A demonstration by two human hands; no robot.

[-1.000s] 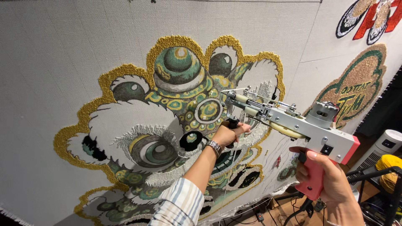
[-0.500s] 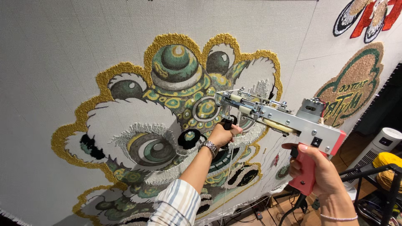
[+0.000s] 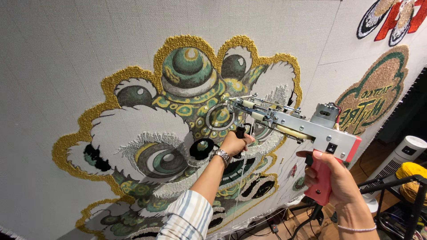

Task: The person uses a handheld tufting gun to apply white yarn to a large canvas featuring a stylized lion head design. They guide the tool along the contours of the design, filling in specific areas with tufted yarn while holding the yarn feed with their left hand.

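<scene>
Your right hand (image 3: 331, 178) is clamped on the pink grip of the tufting gun (image 3: 296, 126); your left hand (image 3: 235, 143), at 9 o'clock, closes around its black front handle. Probably rigid and nose-heavy against the soft cloth (image 3: 66, 53); hold both handles.

Pink-handled metal tufting gun (image 3: 302, 129), needle seemingly against cloth
</scene>
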